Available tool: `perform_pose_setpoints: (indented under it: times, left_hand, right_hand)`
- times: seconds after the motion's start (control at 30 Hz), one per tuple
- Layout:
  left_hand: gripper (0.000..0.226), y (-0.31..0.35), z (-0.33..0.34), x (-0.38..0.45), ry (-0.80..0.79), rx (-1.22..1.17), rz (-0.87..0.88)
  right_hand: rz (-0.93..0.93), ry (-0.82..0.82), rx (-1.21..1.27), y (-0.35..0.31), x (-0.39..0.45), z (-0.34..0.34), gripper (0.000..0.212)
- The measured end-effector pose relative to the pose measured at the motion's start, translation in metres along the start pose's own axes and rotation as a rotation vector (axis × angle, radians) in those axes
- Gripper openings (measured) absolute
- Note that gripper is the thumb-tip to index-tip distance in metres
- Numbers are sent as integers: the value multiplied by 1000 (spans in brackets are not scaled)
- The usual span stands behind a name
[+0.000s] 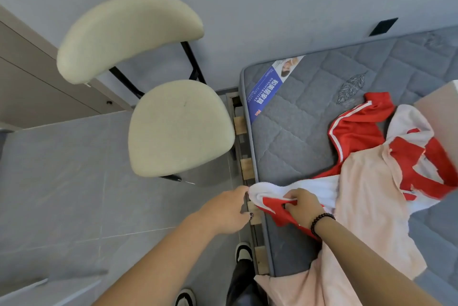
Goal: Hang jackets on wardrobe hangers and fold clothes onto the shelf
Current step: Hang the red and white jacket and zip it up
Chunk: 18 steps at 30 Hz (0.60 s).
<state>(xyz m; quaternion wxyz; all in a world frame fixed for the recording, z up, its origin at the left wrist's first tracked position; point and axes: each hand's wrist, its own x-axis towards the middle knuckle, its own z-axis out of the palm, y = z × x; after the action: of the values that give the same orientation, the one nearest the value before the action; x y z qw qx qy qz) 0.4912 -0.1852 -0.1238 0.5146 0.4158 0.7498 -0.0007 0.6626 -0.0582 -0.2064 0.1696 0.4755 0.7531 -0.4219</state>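
Observation:
A red and white jacket (359,132) lies spread on the grey mattress (309,112) at the right. A pale pink garment (366,201) lies partly over it and hangs off the bed's near edge. My right hand (303,204) grips a bunched red and white edge of the jacket at the mattress's side. My left hand (228,211) pinches the white hem of the same jacket just off the bed's edge. No hanger or shelf is in view.
A cream padded chair (178,127) with black legs stands left of the bed, close to my hands. The wooden slats of the bed frame (246,167) show between chair and mattress. Grey tiled floor (62,169) spreads to the left. My shoes are below.

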Motion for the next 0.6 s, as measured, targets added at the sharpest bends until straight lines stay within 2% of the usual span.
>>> perform_pose_setpoints:
  times: [0.1, 0.17, 0.2, 0.27, 0.3, 0.4, 0.47, 0.5, 0.6]
  left_hand:
    - [87, 13, -5, -14, 55, -103, 76]
    - [101, 23, -7, -21, 119, -200, 143]
    - [100, 28, -8, -25, 167, -251, 177]
    - [82, 39, -12, -30, 293, -345, 260]
    - [80, 46, -16, -37, 335, -379, 272]
    - [114, 62, -26, -47, 417, -389, 261]
    - [119, 68, -31, -45, 485, -480, 310]
    - [109, 73, -37, -45, 508, -520, 319]
    - [40, 94, -64, -72, 594, -661, 375]
  right_hand:
    - [-124, 58, 93, -33, -28, -36, 17]
    - [-220, 102, 158, -54, -48, -58, 30]
    - [-264, 137, 184, -64, -59, -68, 35]
    - [-337, 220, 203, -84, -78, -87, 31]
    - [-362, 250, 214, -94, -89, -96, 30]
    - [-447, 286, 338, -126, -121, -125, 32]
    - [-513, 293, 423, -145, -140, -143, 32]
    - [-543, 291, 445, -153, -149, -150, 31]
    - [-621, 284, 525, -173, -169, -168, 30]
